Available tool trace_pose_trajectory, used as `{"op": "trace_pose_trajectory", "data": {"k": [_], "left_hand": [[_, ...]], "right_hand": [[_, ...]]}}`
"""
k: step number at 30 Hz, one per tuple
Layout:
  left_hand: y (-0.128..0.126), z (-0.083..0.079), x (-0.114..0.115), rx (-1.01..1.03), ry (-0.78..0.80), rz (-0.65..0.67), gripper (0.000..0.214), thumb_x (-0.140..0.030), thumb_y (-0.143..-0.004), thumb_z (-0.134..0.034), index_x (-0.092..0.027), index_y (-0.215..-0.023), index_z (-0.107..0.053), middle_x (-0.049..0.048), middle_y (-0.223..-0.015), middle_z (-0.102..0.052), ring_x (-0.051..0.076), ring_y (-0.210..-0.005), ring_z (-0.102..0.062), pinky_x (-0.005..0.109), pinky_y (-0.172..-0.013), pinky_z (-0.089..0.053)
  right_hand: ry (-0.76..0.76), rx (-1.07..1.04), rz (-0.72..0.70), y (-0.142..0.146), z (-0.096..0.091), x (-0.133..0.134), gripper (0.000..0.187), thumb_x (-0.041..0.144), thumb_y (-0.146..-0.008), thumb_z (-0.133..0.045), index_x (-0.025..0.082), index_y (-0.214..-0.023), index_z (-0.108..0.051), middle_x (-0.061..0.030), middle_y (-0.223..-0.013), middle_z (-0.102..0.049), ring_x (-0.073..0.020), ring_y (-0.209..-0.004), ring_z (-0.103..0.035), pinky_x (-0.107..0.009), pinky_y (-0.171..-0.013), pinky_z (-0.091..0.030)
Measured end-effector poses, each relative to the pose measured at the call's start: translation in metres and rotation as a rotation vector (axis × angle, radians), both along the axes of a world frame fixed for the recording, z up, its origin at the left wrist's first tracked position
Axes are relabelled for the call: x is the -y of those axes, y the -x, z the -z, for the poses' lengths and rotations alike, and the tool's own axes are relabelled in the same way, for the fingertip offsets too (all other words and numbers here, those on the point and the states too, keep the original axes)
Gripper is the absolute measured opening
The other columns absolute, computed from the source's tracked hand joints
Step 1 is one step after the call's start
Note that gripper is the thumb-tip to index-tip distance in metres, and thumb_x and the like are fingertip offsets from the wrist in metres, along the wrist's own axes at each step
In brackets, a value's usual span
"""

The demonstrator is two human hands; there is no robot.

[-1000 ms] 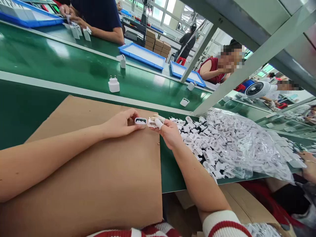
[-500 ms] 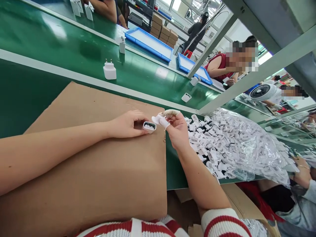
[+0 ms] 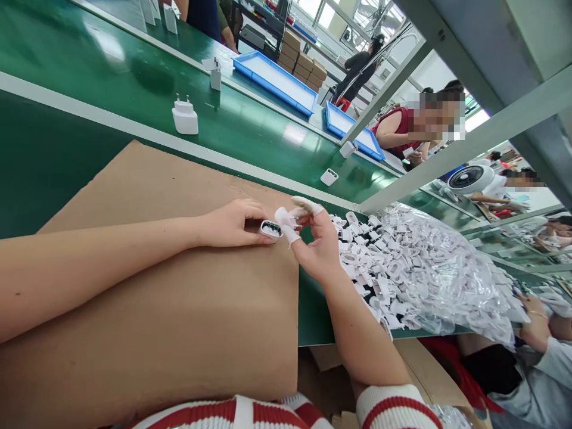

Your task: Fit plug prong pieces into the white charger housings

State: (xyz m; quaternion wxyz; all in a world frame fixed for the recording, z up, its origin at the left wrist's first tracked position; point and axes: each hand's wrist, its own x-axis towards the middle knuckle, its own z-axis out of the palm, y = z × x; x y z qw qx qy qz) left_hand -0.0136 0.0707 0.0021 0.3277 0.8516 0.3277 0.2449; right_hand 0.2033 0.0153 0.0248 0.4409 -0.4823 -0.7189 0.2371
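Observation:
My left hand rests on the brown cardboard sheet, its thumb and fingers closed round a white charger housing. The housing's open oval end faces right and shows dark and light parts inside. Just beside that end, my right hand pinches a small white plastic piece between thumb and fingers, with white covers on its fingertips. The piece is partly hidden by these covers, and I cannot tell whether it touches the housing.
A heap of white plastic parts lies to the right, partly under a clear plastic bag. On the green belt stand a white plug charger and another charger housing. A metal post rises beyond; co-workers sit nearby.
Chargers on the belt have shifted left. The small white piece is tilted more upright beside the housing, and my right hand's fingers have spread slightly. My left hand keeps its hold.

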Motion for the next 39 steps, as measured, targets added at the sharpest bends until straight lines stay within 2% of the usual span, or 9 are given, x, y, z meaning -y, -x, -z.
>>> {"op": "trace_pose_trajectory", "data": {"k": [7, 12, 18, 22, 25, 29, 33, 36, 39], "left_hand": [[0.0, 0.003, -0.002, 0.069, -0.026, 0.057, 0.03, -0.052, -0.085, -0.069, -0.023, -0.085, -0.074, 0.0034, -0.098, -0.071, 0.022, -0.098, -0.063, 0.032, -0.092, -0.047], [-0.001, 0.004, -0.002, 0.07, -0.031, 0.032, 0.03, -0.053, -0.084, -0.07, -0.023, -0.086, -0.074, 0.0036, -0.097, -0.071, 0.023, -0.101, -0.063, 0.033, -0.093, -0.046], [-0.001, 0.002, -0.002, 0.053, -0.02, 0.051, 0.03, -0.053, -0.083, -0.069, -0.023, -0.081, -0.073, 0.0036, -0.093, -0.07, 0.023, -0.097, -0.062, 0.032, -0.092, -0.046], [-0.001, 0.004, -0.003, 0.041, -0.02, 0.026, 0.033, -0.055, -0.082, -0.071, -0.022, -0.08, -0.072, 0.0038, -0.096, -0.07, 0.023, -0.099, -0.061, 0.032, -0.094, -0.045], [0.0, 0.005, -0.004, 0.009, -0.03, 0.03, 0.038, -0.058, -0.083, -0.068, -0.021, -0.077, -0.072, 0.0045, -0.095, -0.069, 0.023, -0.097, -0.061, 0.032, -0.094, -0.045], [-0.002, 0.002, -0.002, 0.019, -0.031, 0.005, 0.038, -0.058, -0.082, -0.068, -0.022, -0.083, -0.074, 0.0049, -0.099, -0.07, 0.023, -0.099, -0.061, 0.031, -0.093, -0.046], [-0.006, -0.01, 0.003, -0.037, 0.03, -0.066, 0.041, -0.061, -0.079, -0.068, -0.022, -0.089, -0.076, 0.0047, -0.097, -0.071, 0.024, -0.097, -0.063, 0.031, -0.086, -0.048], [-0.007, -0.02, -0.004, -0.086, 0.184, -0.082, 0.044, -0.062, -0.077, -0.07, -0.022, -0.095, -0.076, 0.0032, -0.093, -0.072, 0.023, -0.09, -0.065, 0.03, -0.077, -0.049], [-0.004, -0.028, -0.029, -0.044, 0.27, -0.239, 0.055, -0.063, -0.072, -0.076, -0.021, -0.108, -0.073, 0.0017, -0.101, -0.073, 0.023, -0.091, -0.065, 0.032, -0.078, -0.049]], "right_hand": [[-0.118, 0.437, -0.063, -0.002, 0.001, -0.002, 0.035, 0.015, -0.083, -0.059, 0.025, -0.115, -0.069, -0.0044, -0.09, -0.059, -0.0219, -0.089, -0.055, -0.036, -0.081, -0.048], [-0.125, 0.403, -0.099, 0.003, 0.009, -0.008, 0.029, 0.013, -0.086, -0.053, 0.023, -0.108, -0.068, -0.0046, -0.091, -0.056, -0.0202, -0.088, -0.055, -0.032, -0.077, -0.047], [-0.154, 0.498, -0.063, 0.007, 0.004, -0.011, 0.014, 0.011, -0.077, -0.055, 0.021, -0.081, -0.065, -0.0019, -0.077, -0.046, -0.0185, -0.074, -0.049, -0.03, -0.064, -0.038], [-0.165, 0.642, -0.039, 0.008, -0.005, -0.015, 0.016, 0.006, -0.068, -0.056, 0.022, -0.07, -0.06, -0.0011, -0.074, -0.047, -0.0202, -0.082, -0.049, -0.034, -0.079, -0.039], [-0.155, 0.575, -0.019, 0.009, -0.001, -0.017, 0.017, 0.005, -0.065, -0.056, 0.022, -0.067, -0.061, -0.0005, -0.071, -0.047, -0.0201, -0.081, -0.048, -0.034, -0.078, -0.039], [-0.061, 0.15, 0.057, 0.012, 0.023, -0.014, 0.02, 0.015, -0.074, -0.059, 0.021, -0.086, -0.073, 0.0018, -0.072, -0.047, -0.0157, -0.071, -0.048, -0.03, -0.07, -0.043], [0.036, -0.147, 0.067, 0.014, 0.038, -0.017, 0.042, 0.03, -0.082, -0.064, 0.024, -0.124, -0.069, 0.001, -0.087, -0.062, -0.0154, -0.083, -0.058, -0.03, -0.087, -0.05], [-0.002, -0.1, 0.097, 0.004, 0.03, -0.027, 0.052, 0.04, -0.09, -0.061, 0.025, -0.14, -0.057, -0.0045, -0.111, -0.069, -0.0188, -0.101, -0.062, -0.035, -0.098, -0.048], [-0.093, 0.247, 0.348, -0.017, 0.021, -0.035, 0.052, 0.033, -0.094, -0.057, 0.017, -0.143, -0.053, -0.0147, -0.13, -0.063, -0.0275, -0.121, -0.055, -0.045, -0.108, -0.041]]}}
